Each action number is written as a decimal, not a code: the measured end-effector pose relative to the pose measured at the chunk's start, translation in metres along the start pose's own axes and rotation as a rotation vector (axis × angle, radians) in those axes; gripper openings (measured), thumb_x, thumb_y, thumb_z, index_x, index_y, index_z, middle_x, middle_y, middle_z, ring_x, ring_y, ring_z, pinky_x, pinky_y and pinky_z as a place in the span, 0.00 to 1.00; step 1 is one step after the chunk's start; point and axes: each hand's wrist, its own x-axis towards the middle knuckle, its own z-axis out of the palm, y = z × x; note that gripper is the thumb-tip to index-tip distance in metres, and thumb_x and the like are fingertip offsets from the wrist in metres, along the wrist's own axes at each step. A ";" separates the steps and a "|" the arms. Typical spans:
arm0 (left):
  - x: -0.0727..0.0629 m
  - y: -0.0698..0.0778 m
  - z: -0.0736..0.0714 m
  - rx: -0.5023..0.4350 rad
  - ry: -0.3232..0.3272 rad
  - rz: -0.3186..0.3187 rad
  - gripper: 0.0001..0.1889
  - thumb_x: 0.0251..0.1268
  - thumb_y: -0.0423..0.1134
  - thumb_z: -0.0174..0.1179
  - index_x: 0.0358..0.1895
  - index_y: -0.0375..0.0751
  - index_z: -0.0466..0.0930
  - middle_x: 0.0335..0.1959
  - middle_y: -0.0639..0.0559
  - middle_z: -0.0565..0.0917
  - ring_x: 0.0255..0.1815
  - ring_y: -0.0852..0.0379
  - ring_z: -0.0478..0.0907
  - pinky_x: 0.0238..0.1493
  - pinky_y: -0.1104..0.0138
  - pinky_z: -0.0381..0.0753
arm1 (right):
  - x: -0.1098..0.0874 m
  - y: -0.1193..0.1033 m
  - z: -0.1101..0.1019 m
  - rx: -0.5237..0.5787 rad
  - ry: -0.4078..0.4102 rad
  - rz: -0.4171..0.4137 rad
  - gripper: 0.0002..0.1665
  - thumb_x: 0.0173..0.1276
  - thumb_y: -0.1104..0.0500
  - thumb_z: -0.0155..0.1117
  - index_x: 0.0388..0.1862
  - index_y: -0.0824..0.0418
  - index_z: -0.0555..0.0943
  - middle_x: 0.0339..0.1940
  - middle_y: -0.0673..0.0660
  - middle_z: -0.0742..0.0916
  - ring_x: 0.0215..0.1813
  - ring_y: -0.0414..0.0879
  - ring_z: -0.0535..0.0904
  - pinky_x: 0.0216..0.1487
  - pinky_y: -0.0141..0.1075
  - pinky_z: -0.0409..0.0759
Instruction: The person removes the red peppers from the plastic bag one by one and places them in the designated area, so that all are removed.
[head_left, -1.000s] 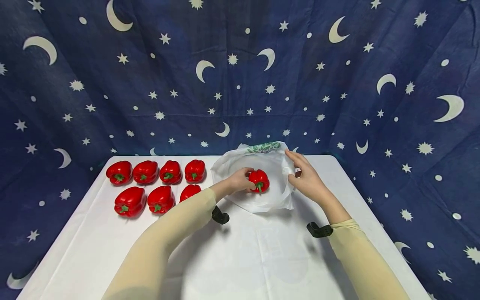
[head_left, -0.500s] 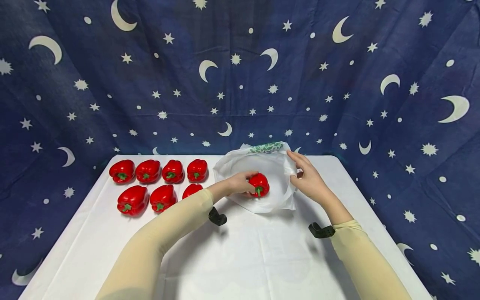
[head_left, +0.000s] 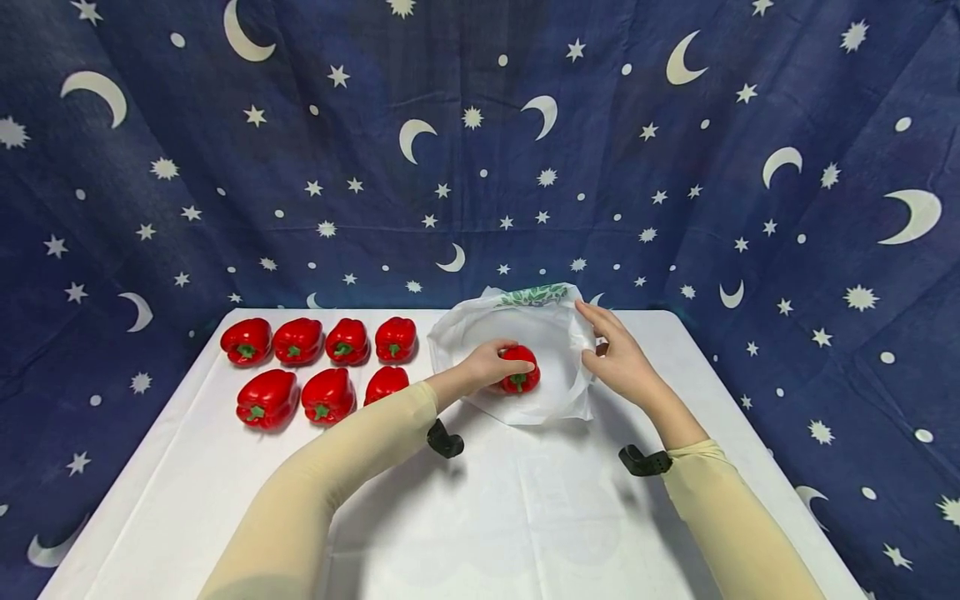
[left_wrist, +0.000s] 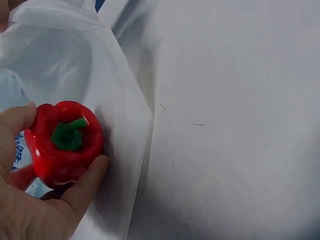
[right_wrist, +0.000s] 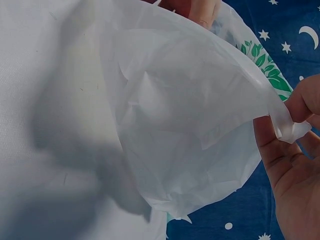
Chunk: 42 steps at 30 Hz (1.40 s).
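A red bell pepper [head_left: 529, 381] with a green stem is inside the mouth of a white plastic bag [head_left: 552, 402]. My left hand [head_left: 487, 367] reaches into the bag and grips this pepper. Seen from the left wrist, thumb and fingers lie on opposite sides of the bell pepper [left_wrist: 65, 145], its stem facing the camera. On the bag's right side, my right hand [head_left: 621, 358] pinches the rim and holds the mouth apart. Its thumb and fingers close on a fold of the plastic bag [right_wrist: 200, 100] in the right wrist view.
Several more red bell peppers [head_left: 328, 395] lie in two rows on the left of the white table [head_left: 450, 517]; my left sleeve partly covers one. Green leaves are printed on the bag's far rim. A dark blue curtain [head_left: 360, 108] with moons and stars hangs behind.
My left hand has shifted slightly right, and its thumb now lies across the pepper. The right hand keeps its hold on the bag rim. The head view has shifted slightly.
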 end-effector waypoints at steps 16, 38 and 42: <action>-0.017 0.002 -0.029 -0.097 -0.082 0.006 0.36 0.63 0.40 0.71 0.74 0.42 0.69 0.67 0.37 0.70 0.58 0.44 0.76 0.52 0.47 0.85 | 0.002 -0.004 0.003 -0.004 -0.026 0.010 0.48 0.64 0.73 0.57 0.83 0.54 0.59 0.80 0.56 0.64 0.57 0.53 0.72 0.44 0.34 0.77; -0.080 0.018 -0.104 -0.105 -0.061 0.010 0.34 0.61 0.45 0.74 0.72 0.54 0.73 0.67 0.46 0.73 0.65 0.44 0.72 0.51 0.54 0.86 | -0.007 0.005 -0.002 -0.031 -0.027 0.033 0.46 0.68 0.71 0.57 0.84 0.54 0.58 0.81 0.57 0.63 0.57 0.52 0.70 0.44 0.29 0.74; -0.094 0.018 -0.117 -0.148 -0.058 0.011 0.34 0.62 0.43 0.73 0.72 0.52 0.73 0.67 0.44 0.73 0.65 0.42 0.73 0.52 0.50 0.85 | -0.007 0.006 -0.002 -0.039 -0.028 0.035 0.46 0.68 0.71 0.57 0.84 0.54 0.57 0.80 0.58 0.63 0.56 0.52 0.70 0.44 0.29 0.74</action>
